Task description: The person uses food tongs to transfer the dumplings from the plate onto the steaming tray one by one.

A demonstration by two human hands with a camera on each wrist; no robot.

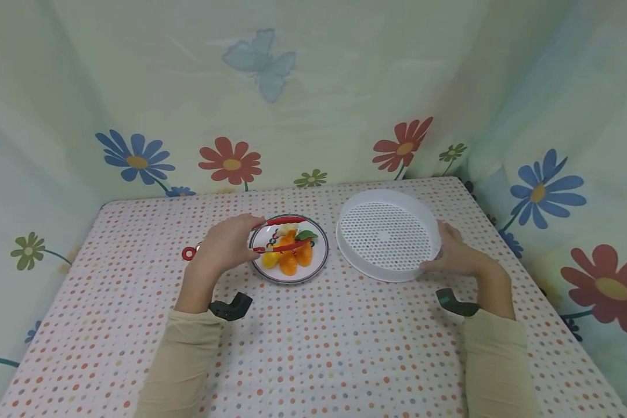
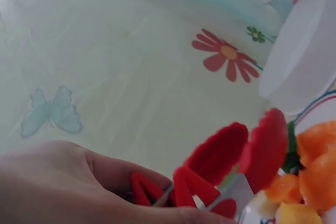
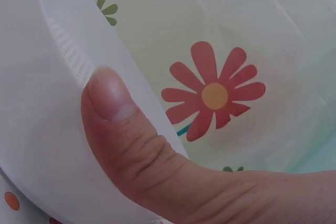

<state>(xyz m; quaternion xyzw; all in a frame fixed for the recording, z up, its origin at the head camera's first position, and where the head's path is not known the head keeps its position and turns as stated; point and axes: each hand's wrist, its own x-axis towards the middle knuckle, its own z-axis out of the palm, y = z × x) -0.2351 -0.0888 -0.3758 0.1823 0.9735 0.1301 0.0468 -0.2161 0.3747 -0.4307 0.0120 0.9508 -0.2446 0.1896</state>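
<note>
My left hand (image 1: 223,244) grips red-tipped tongs (image 1: 287,246), thumb on one arm and fingers on the other. The tips of the tongs stand apart over a plate (image 1: 319,262) of orange and yellow food pieces (image 1: 288,264) with a green leaf (image 1: 306,235). In the left wrist view the red scalloped tips (image 2: 265,148) reach beside the orange pieces. At the right, my right hand (image 1: 457,252) holds the side of a round white sieve (image 1: 384,235) with a perforated bottom. Its thumb (image 3: 113,103) lies over the sieve's rim, and the other fingers are hidden behind the wall.
A polka-dot cloth (image 1: 313,348) covers the table. The red ring end (image 1: 188,253) of the tongs sticks out left of my left hand. Flower-printed curtains (image 1: 313,98) rise at the back and both sides. The plate and sieve stand side by side near the back.
</note>
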